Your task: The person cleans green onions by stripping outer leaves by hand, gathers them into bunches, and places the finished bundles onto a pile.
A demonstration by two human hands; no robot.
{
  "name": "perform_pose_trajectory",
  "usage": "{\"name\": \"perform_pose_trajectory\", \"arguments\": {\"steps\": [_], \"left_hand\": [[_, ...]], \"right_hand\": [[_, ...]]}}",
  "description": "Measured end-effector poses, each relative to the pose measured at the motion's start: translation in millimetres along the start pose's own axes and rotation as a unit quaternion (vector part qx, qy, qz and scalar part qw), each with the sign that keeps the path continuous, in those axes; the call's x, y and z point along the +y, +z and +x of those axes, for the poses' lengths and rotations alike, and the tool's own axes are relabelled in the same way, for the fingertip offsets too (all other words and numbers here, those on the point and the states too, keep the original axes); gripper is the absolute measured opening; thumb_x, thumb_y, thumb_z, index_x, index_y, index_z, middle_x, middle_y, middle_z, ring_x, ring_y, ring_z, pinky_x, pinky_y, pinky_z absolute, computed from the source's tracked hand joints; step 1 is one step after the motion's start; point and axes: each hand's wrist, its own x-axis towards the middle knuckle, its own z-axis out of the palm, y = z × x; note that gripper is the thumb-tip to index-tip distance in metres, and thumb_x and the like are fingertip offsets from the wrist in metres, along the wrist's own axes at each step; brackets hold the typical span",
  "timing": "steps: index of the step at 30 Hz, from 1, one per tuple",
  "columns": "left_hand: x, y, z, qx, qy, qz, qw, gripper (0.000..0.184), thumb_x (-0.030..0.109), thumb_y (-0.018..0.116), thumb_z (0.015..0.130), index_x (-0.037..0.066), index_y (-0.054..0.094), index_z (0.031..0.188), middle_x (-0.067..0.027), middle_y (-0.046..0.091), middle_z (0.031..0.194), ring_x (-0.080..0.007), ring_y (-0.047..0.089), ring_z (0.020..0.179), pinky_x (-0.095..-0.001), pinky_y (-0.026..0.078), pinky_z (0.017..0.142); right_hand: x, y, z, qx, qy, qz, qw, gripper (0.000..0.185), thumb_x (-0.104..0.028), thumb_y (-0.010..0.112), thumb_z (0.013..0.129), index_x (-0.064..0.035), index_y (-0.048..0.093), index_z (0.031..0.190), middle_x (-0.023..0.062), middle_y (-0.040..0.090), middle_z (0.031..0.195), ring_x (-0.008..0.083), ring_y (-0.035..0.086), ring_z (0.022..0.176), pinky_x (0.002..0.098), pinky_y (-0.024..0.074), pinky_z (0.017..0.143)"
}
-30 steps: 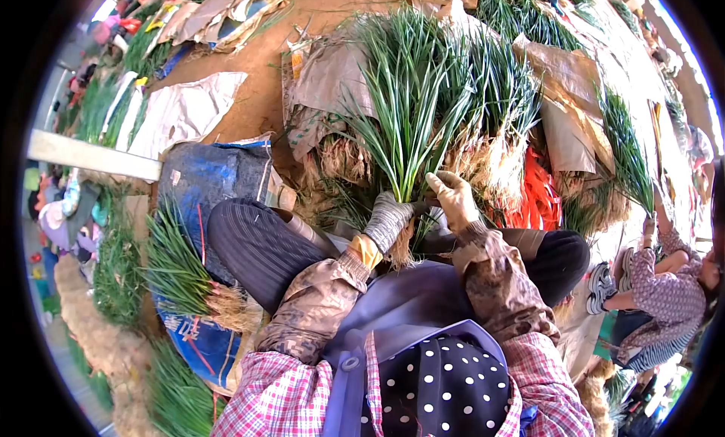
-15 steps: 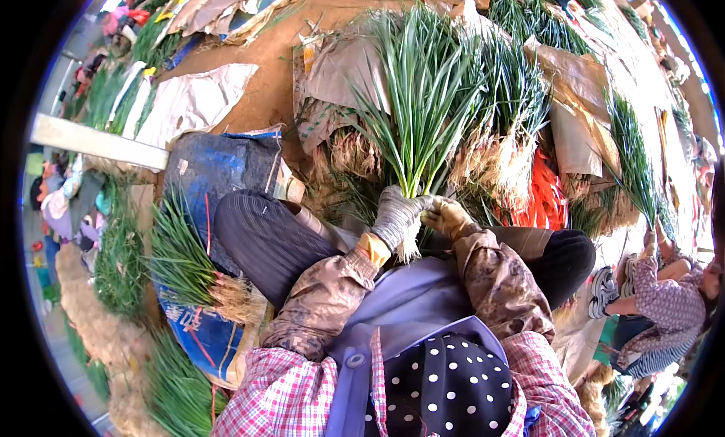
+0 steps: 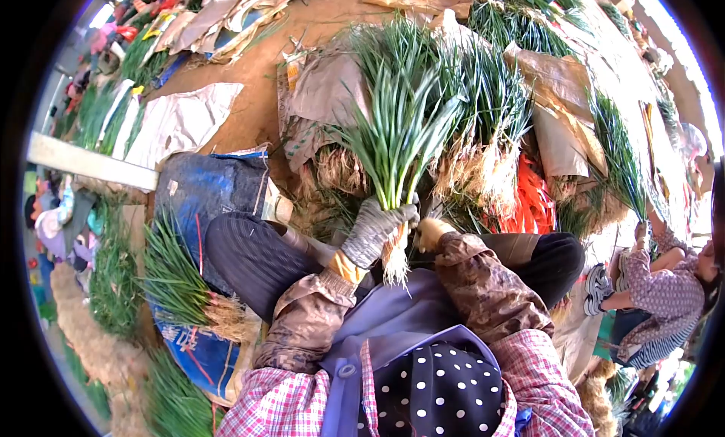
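Note:
My left hand [image 3: 371, 229], in a grey glove, is wrapped round the lower stems of a green plant bunch [image 3: 393, 146]. The leaves fan upward and the pale roots hang below the fist. My right hand [image 3: 432, 233], in a yellowish glove, is just right of the stems with its fingers curled; what it holds, if anything, is hidden. Behind the bunch lie more rooted plants [image 3: 483, 105], with red strips [image 3: 533, 199] beside their roots.
A tied plant bundle [image 3: 177, 274] rests on a blue sack [image 3: 208, 203] at the left. Brown sheets [image 3: 555, 82] cover plants at the upper right. A co-worker [image 3: 664, 286] sits at the far right, holding plants. A white bar [image 3: 91, 161] juts in from the left.
The held bunch has moved slightly left and lower, tilting in my left hand. My right hand has come away from the left and sits a little lower.

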Motion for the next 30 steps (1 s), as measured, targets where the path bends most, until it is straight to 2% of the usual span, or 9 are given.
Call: {"name": "perform_pose_trajectory", "arguments": {"steps": [3,6,7,10,12,14,20,24,30], "left_hand": [[22.6,0.1,1.0,-0.05,0.055,-0.064,0.995,0.036,0.017,0.068,0.084,0.0,0.055,0.114,-0.0065,0.064,0.083,-0.015,0.062,0.071,-0.0286,0.052,0.065],[23.0,0.5,4.3,-0.061,0.062,-0.134,0.987,0.04,0.016,0.065,0.086,0.002,0.05,0.121,-0.0052,0.062,0.083,-0.0151,0.061,0.072,-0.0314,0.054,0.069],[19.0,-0.4,8.2,-0.065,0.059,-0.145,0.986,0.04,0.016,0.064,0.087,0.002,0.05,0.122,-0.0046,0.061,0.081,-0.0147,0.061,0.071,-0.0317,0.054,0.07],[13.3,-5.8,10.6,-0.074,0.018,-0.132,0.988,0.046,0.014,0.064,0.087,0.002,0.046,0.127,-0.0002,0.057,0.075,-0.01,0.057,0.065,-0.0309,0.054,0.068],[5.9,-10.1,10.5,-0.02,-0.027,-0.122,0.992,0.047,0.014,0.064,0.086,0.002,0.046,0.127,0.0021,0.055,0.073,-0.0085,0.055,0.062,-0.0299,0.053,0.065],[-0.2,-16.0,13.2,0.006,-0.067,-0.147,0.987,0.037,0.014,0.067,0.084,0.003,0.055,0.117,0.0029,0.055,0.072,-0.0085,0.055,0.059,-0.0289,0.053,0.061],[-8.7,-24.4,17.7,0.042,-0.067,-0.146,0.986,0.03,0.011,0.069,0.081,0.006,0.06,0.109,-0.0021,0.063,0.078,-0.012,0.061,0.063,-0.0267,0.052,0.058],[-32.2,-23.4,28.8,0.078,-0.005,-0.046,0.996,0.03,0.007,0.07,0.08,0.001,0.06,0.108,-0.0057,0.067,0.091,-0.0106,0.062,0.07,-0.0244,0.05,0.058],[-22.3,-11.1,21.1,0.116,-0.123,-0.01,0.986,0.024,0.008,0.076,0.074,0.005,0.062,0.093,0.0001,0.061,0.075,-0.0102,0.057,0.061,-0.025,0.047,0.051]], "right_hand": [[-8.9,-25.6,-42.7,0.123,0.068,0.207,0.968,0.042,-0.046,0.066,0.079,-0.0049,0.07,0.088,0.0172,0.067,0.091,0.0306,0.064,0.088,0.0391,0.0496,0.082],[10.8,-58.1,-30.3,0.489,0.152,0.295,0.807,0.028,-0.035,0.059,0.089,-0.008,0.067,0.093,0.0099,0.069,0.085,0.0129,0.063,0.064,0.0285,0.0537,0.058],[20.0,-80.9,-32.2,0.478,0.17,0.367,0.78,0.034,-0.037,0.058,0.086,-0.0076,0.066,0.1,0.0158,0.068,0.091,0.0294,0.066,0.083,0.0409,0.0523,0.076],[54.8,-130.7,-2.2,0.34,0.212,0.616,0.678,0.036,-0.039,0.06,0.088,-0.0038,0.066,0.092,0.0113,0.067,0.082,0.0208,0.065,0.074,0.0404,0.0496,0.086],[70.6,-153.4,-3.5,0.36,0.254,0.499,0.746,0.041,-0.041,0.073,0.077,-0.0017,0.069,0.089,0.0105,0.068,0.082,0.0207,0.064,0.066,0.0341,0.0533,0.068],[63.0,-158.3,-9.1,0.402,0.234,0.483,0.742,0.041,-0.038,0.076,0.074,-0.0016,0.069,0.093,0.0113,0.069,0.09,0.0208,0.066,0.076,0.0324,0.0532,0.074],[25.1,-107.1,-48.4,0.348,0.05,0.67,0.653,0.022,-0.019,0.067,0.084,-0.0016,0.065,0.098,0.0077,0.068,0.081,0.0112,0.059,0.06,0.0254,0.0492,0.054],[-4.8,-48.5,-79.4,0.278,-0.123,0.654,0.693,0.023,-0.018,0.064,0.087,-0.0002,0.066,0.101,0.0073,0.069,0.081,0.0094,0.057,0.062,0.0248,0.0484,0.058],[-25.3,-15.6,-91.9,0.162,-0.112,0.699,0.688,0.021,-0.023,0.06,0.091,-0.0036,0.066,0.093,0.0012,0.064,0.071,0.0076,0.055,0.057,0.022,0.0462,0.055]]}}
